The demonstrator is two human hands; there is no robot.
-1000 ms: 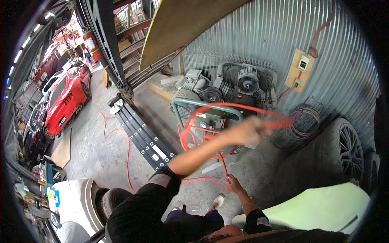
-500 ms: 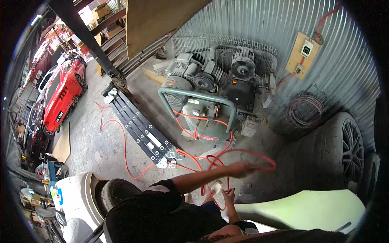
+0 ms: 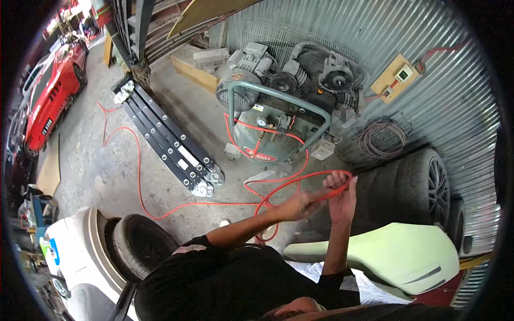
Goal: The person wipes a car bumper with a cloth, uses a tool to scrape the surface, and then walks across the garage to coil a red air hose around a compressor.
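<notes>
A thin red air hose point(image 3: 279, 187) runs in loops in front of me, up to both hands. My right hand point(image 3: 341, 203) is raised, its fingers curled round the bend of the hose loop. Close beside it, my left hand point(image 3: 295, 206) is closed on the same hose and slightly blurred. Beyond the hands stands a green air compressor point(image 3: 267, 140) with a gauge and a tube handle; red hose crosses its front. More of the hose trails over the floor to the left, past a black folded ladder-like rack point(image 3: 166, 142).
Stacked tyres point(image 3: 423, 187) stand at the right by the corrugated metal wall point(image 3: 439, 85). A pale green panel point(image 3: 396, 257) lies at my right side. At my left are a loose tyre point(image 3: 142, 243) and a white bumper-like body part point(image 3: 80, 235). A red car point(image 3: 53, 96) is parked far left.
My right hand has come up from low near my body to the hose loop. My left hand has moved a little left and up. The view has shifted, and fewer hose loops hang below.
</notes>
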